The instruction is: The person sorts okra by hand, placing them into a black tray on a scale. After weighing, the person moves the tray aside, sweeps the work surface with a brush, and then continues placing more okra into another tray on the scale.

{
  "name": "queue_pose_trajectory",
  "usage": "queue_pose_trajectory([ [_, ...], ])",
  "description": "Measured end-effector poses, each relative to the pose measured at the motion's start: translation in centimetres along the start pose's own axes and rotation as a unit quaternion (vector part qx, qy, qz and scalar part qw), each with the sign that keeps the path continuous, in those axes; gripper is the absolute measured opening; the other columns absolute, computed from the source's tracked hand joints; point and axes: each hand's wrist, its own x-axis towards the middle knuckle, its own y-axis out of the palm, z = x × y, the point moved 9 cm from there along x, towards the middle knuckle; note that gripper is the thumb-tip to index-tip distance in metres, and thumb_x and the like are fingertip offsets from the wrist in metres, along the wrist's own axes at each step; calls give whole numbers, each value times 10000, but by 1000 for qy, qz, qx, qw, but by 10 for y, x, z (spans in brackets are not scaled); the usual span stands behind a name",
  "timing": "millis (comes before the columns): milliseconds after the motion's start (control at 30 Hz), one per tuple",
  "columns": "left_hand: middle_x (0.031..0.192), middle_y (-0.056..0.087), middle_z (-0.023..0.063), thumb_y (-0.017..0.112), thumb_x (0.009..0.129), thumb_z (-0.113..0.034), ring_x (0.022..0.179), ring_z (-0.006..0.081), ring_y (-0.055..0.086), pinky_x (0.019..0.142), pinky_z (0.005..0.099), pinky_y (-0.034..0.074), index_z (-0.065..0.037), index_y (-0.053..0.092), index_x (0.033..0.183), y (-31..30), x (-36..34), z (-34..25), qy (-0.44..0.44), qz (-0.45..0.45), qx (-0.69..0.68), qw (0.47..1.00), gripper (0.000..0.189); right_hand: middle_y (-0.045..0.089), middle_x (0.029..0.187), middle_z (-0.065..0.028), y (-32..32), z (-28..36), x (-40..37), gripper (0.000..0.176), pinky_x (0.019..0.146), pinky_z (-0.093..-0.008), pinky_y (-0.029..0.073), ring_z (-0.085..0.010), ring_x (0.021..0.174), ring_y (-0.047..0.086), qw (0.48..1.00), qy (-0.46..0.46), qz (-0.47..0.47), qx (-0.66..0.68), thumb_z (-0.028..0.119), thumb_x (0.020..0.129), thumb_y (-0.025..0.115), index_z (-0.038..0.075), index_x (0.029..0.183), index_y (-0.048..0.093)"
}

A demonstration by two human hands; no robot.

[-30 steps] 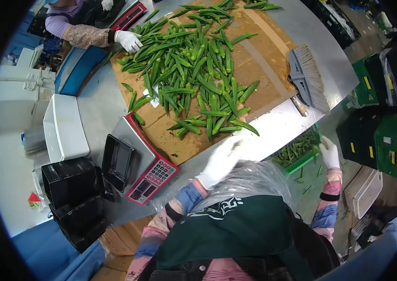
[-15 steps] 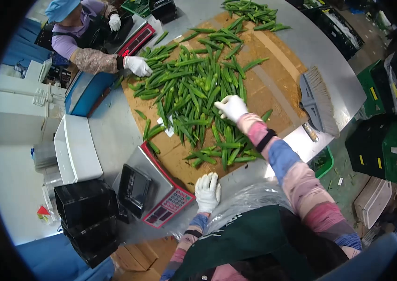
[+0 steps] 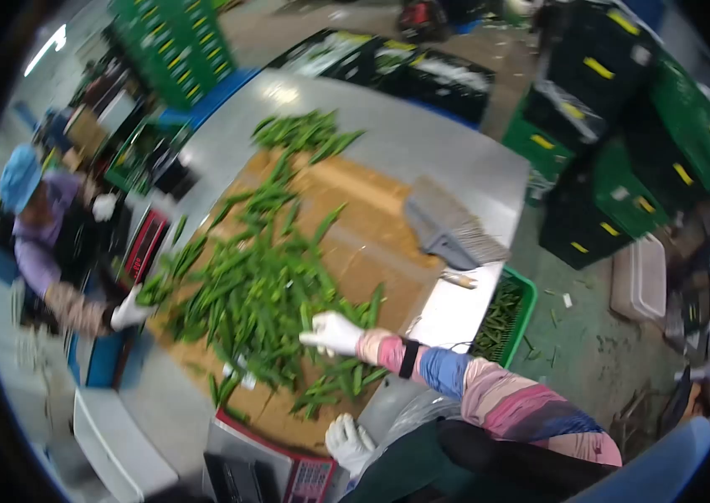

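Note:
A heap of green okra (image 3: pixel 246 289) is spread over a flat cardboard sheet (image 3: pixel 371 243) on the metal table. My right hand (image 3: pixel 334 334), in a white glove, is at the near right side of the heap. Its fingers are closed at an okra pod (image 3: pixel 305 318), partly blurred. My left hand (image 3: pixel 350 443), also gloved in white, rests by the cardboard's near edge with fingers extended and nothing visible in them. Just left of it stands a red-and-grey scale (image 3: pixel 309 478) with a black tray (image 3: pixel 237 479) on top.
Right of the okra lies a grey brush head (image 3: pixel 447 226). A green basket (image 3: pixel 526 310) of okra stands below the table's right edge. Across at left, a co-worker's gloved hand (image 3: pixel 130 310) holds okra beside another scale (image 3: pixel 147 243). Stacked crates (image 3: pixel 614 184) stand at right.
The view has swung to the right, so the table appears further left and lower. My right hand remains at the okra heap, my left by the scale. The co-worker's hand now has okra.

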Motion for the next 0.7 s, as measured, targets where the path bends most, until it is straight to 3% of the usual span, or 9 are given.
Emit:
queue_pose_trajectory([
  [200,1284,594,181,599,887,-244,1212,393,533,1058,530,404,-24,575,1325,-9,0,-4,59,-28,-38,997,490,641,654,-43,-85,-63,-138,377,503,-307,474,-129,541,602,984,41,-169,-30,388,916,731,40,821,623],
  [233,1122,686,191,614,961,-211,1025,367,650,882,455,532,2,664,1216,-76,29,-46,86,-111,-17,990,336,639,663,-41,-100,-82,-160,366,509,-307,476,-126,549,602,977,52,-206,-18,388,918,730,40,850,643],
  [300,1109,686,198,619,944,-179,1026,372,648,907,468,531,12,665,1214,-89,30,-57,76,-97,-13,992,334,646,674,-46,-123,-115,-200,336,534,-312,489,-137,563,611,959,35,-282,-11,373,914,727,41,909,676],
  [433,1138,694,187,626,964,-219,1035,356,659,931,455,533,-20,682,1227,-99,10,-63,82,-185,-5,979,335,684,690,-68,-151,-156,-277,353,570,-329,519,-160,575,636,918,82,-387,-26,383,890,729,35,860,679],
  [600,1137,690,176,631,961,-224,1033,359,656,923,457,533,-21,664,1245,-101,0,-62,106,-182,-27,977,351,719,710,-85,-166,-216,-333,417,656,-366,552,-208,629,694,883,212,-416,-44,448,867,711,34,811,695],
  [700,1137,691,174,620,967,-220,1045,358,652,930,455,529,-21,665,1245,-98,-4,-60,110,-184,-19,977,345,721,702,-100,-174,-234,-345,449,691,-381,556,-236,639,700,872,238,-420,-78,483,845,703,41,774,721],
])
